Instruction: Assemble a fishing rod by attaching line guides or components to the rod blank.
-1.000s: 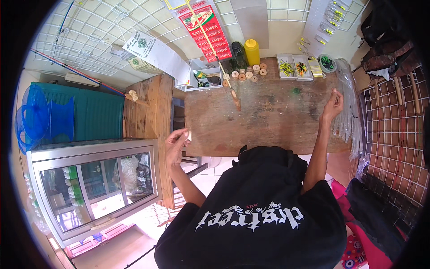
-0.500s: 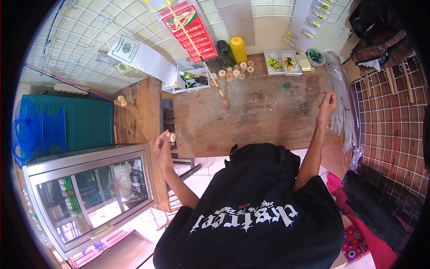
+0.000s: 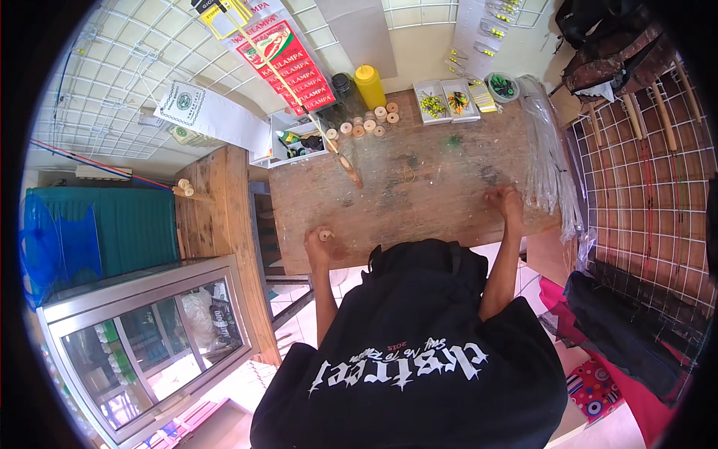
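My left hand [image 3: 318, 244] is at the front left edge of the worn wooden table [image 3: 434, 194], closed around a small pale round spool [image 3: 325, 235]. My right hand [image 3: 506, 202] rests on the table's right part, fingers curled down on the wood, right beside a pile of long clear plastic bags [image 3: 547, 161]. I cannot tell if that hand pinches anything. A wooden stick [image 3: 350, 170] lies near the table's middle left.
Several pale spools [image 3: 370, 123], a yellow squeeze bottle [image 3: 370, 86], a dark jar and small boxes of coloured lures [image 3: 446, 101] line the table's back. A wire grid wall with red packets stands behind. A glass-fronted cabinet [image 3: 142, 337] and a wooden side shelf [image 3: 213, 217] are at left.
My left hand has come in from beside the table to its front left edge, still holding the spool. My right hand has slid nearer along the table's right side.
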Motion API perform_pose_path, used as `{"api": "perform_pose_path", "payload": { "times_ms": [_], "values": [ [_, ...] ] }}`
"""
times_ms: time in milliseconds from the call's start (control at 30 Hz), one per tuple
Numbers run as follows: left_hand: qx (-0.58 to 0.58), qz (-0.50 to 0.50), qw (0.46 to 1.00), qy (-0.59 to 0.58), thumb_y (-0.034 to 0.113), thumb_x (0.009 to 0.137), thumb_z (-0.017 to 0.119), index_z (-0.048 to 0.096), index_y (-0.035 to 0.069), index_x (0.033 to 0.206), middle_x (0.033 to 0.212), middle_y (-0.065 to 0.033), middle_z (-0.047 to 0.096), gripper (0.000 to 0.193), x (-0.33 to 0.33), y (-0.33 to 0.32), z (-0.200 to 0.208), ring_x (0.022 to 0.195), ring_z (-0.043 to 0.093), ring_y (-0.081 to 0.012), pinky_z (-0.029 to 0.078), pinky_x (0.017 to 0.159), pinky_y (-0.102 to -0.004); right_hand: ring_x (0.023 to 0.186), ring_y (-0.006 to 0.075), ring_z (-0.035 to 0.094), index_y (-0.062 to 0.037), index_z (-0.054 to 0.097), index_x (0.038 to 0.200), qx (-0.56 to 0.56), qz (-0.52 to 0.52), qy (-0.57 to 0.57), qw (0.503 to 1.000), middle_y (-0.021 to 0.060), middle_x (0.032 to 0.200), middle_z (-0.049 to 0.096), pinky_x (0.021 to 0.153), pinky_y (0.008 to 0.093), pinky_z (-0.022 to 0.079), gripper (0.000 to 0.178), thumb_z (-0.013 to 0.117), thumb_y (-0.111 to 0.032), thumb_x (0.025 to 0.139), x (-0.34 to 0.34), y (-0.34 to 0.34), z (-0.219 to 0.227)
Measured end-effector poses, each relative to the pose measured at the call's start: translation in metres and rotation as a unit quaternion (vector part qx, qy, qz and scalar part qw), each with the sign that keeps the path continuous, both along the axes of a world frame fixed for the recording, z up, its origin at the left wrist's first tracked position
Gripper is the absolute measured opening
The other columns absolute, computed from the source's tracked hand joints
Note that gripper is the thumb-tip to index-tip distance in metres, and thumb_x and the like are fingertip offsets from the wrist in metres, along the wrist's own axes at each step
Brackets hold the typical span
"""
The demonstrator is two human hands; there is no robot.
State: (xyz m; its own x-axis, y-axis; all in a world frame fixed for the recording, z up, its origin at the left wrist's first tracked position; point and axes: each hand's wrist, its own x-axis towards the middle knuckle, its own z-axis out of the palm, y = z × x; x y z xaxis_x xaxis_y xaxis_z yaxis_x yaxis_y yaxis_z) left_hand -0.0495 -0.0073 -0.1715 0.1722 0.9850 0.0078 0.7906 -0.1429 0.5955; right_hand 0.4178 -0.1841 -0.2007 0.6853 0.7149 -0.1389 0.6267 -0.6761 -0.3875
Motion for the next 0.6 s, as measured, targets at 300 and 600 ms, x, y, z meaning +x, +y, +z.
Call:
{"api": "perform_pose_path", "payload": {
  "times_ms": [300, 600],
  "values": [
    [0.016, 0.001, 1.000, 0.016, 0.000, 0.069, 0.065, 0.068, 0.006, 0.096, 0.100, -0.0187, 0.058, 0.027, 0.002, -0.005, 0.005, 0.102, 0.056, -0.0338, 0.044, 0.091, -0.0392, 0.075, 0.0300, 0.066, -0.0073, 0.066, 0.082, 0.111, -0.185, 0.026, 0.976, 0.0118, 0.075, 0.068, 0.070, 0.0409, 0.050, 0.026, 0.077, -0.028, 0.070, -0.031, 0.043, 0.012],
    [0.030, 0.023, 0.998, -0.057, -0.001, 0.074, 0.058, 0.066, 0.002, 0.100, 0.106, -0.0191, 0.056, 0.028, -0.009, -0.016, 0.025, 0.109, 0.051, -0.0342, 0.040, 0.095, -0.0401, 0.065, 0.0201, 0.065, -0.0044, 0.067, 0.086, 0.243, -0.217, 0.075, 0.943, 0.0095, 0.069, 0.068, 0.063, 0.0324, 0.049, 0.022, 0.078, -0.013, 0.070, -0.045, 0.055, 0.005]
  ]
}}
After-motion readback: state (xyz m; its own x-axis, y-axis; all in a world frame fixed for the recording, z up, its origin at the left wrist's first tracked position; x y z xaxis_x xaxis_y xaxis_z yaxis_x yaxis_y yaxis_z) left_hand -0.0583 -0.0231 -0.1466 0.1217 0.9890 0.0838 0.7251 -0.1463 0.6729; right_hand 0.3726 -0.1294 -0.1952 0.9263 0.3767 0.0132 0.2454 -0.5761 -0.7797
